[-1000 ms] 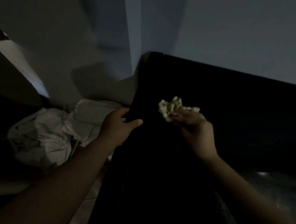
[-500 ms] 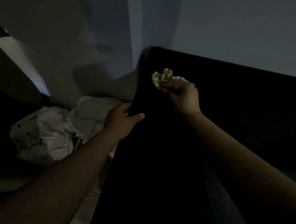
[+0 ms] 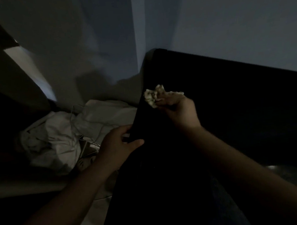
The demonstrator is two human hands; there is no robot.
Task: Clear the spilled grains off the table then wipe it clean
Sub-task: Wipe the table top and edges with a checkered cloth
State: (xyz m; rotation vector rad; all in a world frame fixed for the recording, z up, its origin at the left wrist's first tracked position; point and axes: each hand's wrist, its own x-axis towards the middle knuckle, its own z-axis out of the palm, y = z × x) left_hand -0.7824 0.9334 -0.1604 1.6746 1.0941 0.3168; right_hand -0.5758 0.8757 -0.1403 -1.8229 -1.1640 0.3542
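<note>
right hand (image 3: 181, 113) pinches crumpled paper wad (image 3: 152, 96) at worktop (image 3: 231, 106) left edge; left hand (image 3: 116, 146) grips that edge. white bag (image 3: 54, 140) beside worktop, contents unclear.

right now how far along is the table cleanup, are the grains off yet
Done: no loose grains show on the dark flat tabletop, though it is too dim to be sure. In hand: the right hand pinches a crumpled pale wad near the table's left edge, which the left hand grips. Left: the wipe itself; how much remains is unclear.
</note>
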